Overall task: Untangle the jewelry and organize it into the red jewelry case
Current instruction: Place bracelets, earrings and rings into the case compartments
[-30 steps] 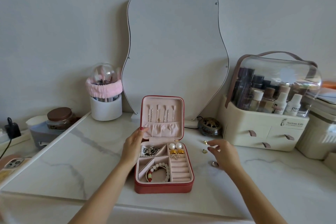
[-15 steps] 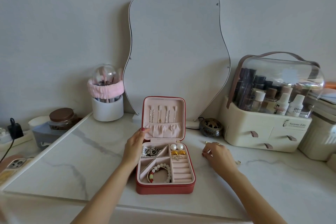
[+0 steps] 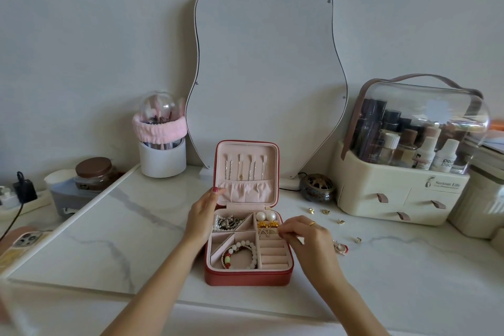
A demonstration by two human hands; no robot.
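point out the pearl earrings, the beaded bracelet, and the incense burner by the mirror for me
pearl earrings (image 3: 265, 216), head view, on the seam where the two pearls meet
beaded bracelet (image 3: 253, 249), head view, on the white beads of its right side
incense burner (image 3: 316, 185), head view, on its pierced brass lid

Red jewelry case (image 3: 246, 278) open (lid upright), bead bracelet (image 3: 240, 254) inside
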